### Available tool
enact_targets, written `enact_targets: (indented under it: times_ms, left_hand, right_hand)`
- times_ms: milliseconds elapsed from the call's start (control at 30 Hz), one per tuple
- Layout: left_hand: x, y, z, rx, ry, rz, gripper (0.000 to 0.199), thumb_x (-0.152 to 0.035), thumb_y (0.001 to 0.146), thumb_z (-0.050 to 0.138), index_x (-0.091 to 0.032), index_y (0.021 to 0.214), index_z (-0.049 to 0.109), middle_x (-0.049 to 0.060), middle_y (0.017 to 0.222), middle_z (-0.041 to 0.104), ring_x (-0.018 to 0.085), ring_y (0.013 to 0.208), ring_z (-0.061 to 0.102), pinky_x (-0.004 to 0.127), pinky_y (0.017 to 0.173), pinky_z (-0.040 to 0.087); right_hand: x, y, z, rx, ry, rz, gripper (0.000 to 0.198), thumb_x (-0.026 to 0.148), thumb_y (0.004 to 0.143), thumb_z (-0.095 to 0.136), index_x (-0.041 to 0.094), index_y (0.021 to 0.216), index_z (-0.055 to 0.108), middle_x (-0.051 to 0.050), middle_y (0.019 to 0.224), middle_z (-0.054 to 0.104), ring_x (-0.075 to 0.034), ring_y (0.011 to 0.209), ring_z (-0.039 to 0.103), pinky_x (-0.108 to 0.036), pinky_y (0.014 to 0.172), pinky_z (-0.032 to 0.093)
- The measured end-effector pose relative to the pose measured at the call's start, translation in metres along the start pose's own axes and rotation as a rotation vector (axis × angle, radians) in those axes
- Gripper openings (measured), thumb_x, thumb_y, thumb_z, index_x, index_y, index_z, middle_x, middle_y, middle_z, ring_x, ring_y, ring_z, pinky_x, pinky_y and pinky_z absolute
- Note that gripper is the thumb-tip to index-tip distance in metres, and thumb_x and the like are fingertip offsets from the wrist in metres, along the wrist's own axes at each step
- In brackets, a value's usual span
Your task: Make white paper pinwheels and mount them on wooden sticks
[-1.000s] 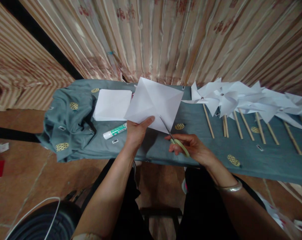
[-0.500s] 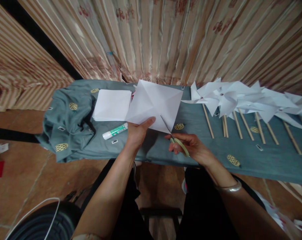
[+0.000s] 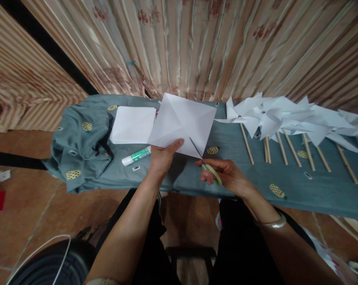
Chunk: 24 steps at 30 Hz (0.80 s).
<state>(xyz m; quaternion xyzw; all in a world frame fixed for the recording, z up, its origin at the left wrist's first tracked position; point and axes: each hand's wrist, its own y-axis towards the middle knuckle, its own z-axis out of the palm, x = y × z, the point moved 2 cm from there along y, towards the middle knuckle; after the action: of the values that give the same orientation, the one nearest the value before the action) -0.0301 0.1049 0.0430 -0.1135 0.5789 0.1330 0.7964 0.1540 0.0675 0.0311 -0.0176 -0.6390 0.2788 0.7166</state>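
Observation:
A white square sheet of paper (image 3: 186, 118), creased along its diagonals, is pinched at its lower edge by my left hand (image 3: 164, 155), thumb on top. My right hand (image 3: 228, 176) grips scissors (image 3: 212, 173) with pale green handles. Their blades lie along the paper's near right corner, pointing in toward the middle. Left of the sheet sits a stack of white square paper (image 3: 133, 124). A glue stick (image 3: 135, 156) with a green label lies just in front of the stack, near my left hand.
Several white paper pinwheels (image 3: 270, 114) on wooden sticks (image 3: 290, 148) lie overlapped at the right of the table. A grey-green cloth (image 3: 250, 190) covers the table and is bunched at the left. A pleated curtain (image 3: 190, 47) hangs behind. A black round object (image 3: 54, 265) stands at lower left.
The scissor handles have drawn slightly closer together in my right hand, with the blades still at the same corner. The paper and my left hand have barely moved.

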Motion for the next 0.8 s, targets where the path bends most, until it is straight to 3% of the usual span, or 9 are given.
enact_targets:
  times_ms: [433,800]
  left_hand:
    - [0.0066,-0.0031,0.0022,0.05,-0.047,-0.076,0.051,-0.021,0.056,0.083,-0.015,0.104,0.067,0.008,0.1,0.075,0.024,0.098,0.069,0.042,0.099,0.05]
    - [0.0039,-0.0071,0.0032,0.078,-0.043,-0.113,0.055,-0.023,0.056,0.085,-0.015,0.107,0.067,0.007,0.1,0.075,0.023,0.092,0.07,0.04,0.093,0.052]
  right_hand:
    - [-0.0026,0.0015,0.0005,-0.027,0.018,0.028,0.052,0.051,0.052,0.09,0.016,0.083,0.066,-0.001,0.064,0.069,-0.008,0.048,0.053,-0.022,0.048,0.037]
    - [0.0007,0.0011,0.0024,-0.036,0.042,0.039,0.057,0.05,0.048,0.091,0.018,0.085,0.062,0.001,0.062,0.069,-0.007,0.047,0.054,-0.022,0.049,0.041]
